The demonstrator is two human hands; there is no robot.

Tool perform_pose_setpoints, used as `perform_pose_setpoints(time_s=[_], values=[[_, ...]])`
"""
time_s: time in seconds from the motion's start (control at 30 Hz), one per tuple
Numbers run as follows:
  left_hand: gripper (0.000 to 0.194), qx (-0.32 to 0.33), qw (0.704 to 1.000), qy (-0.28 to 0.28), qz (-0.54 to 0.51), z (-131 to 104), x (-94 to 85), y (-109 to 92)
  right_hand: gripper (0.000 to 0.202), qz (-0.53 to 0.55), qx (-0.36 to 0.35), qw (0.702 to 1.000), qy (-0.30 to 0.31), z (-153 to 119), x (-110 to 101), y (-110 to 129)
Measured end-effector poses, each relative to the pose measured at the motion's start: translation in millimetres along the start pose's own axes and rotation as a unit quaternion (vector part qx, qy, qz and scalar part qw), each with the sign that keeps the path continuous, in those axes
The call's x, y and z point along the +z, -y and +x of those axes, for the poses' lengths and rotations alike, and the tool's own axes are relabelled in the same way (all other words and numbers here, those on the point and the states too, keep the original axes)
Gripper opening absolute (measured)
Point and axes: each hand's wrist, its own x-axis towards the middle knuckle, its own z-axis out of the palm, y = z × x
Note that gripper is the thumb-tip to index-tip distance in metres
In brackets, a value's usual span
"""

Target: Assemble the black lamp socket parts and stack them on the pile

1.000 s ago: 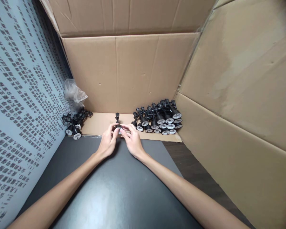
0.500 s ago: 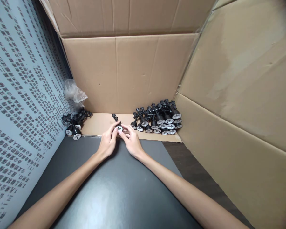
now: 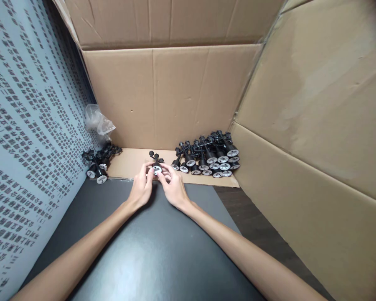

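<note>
Between my two hands is a small black lamp-like piece [image 3: 157,168], its round whitish base facing me and its branched black top pointing away. My left hand [image 3: 141,186] grips the base from the left, fingers closed on its edge. From the right, my right hand [image 3: 174,186] pinches the same base, thumb near its face. Right of my hands lies a stacked pile of similar black pieces [image 3: 211,156], pale round bases toward me. A smaller group of black pieces [image 3: 97,167] lies at the left.
A clear plastic bag [image 3: 98,120] sits above the left group. Cardboard walls [image 3: 175,92] stand behind and at the right, with a printed sheet [image 3: 28,125] at the left. A dark grey mat [image 3: 163,242] lies under my forearms.
The held piece has turned so that more of its branched top shows above my fingers. Both hands have stayed almost in place, with a slight shift of the fingers.
</note>
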Motion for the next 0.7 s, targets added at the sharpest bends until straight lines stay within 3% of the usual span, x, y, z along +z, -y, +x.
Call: perform_pose_setpoints(time_s=[0.33, 0.7], values=[[0.033, -0.007, 1.000, 0.023, 0.010, 3.3, -2.4, 1.3, 0.032, -0.016, -0.007, 1.000, -0.002, -0.3, 1.3, -2.7], [0.038, -0.031, 0.997, 0.014, -0.075, 3.7, -0.7, 1.6, 0.037, 0.024, 0.013, 1.000, 0.004, 2.0, -2.0, -1.1]])
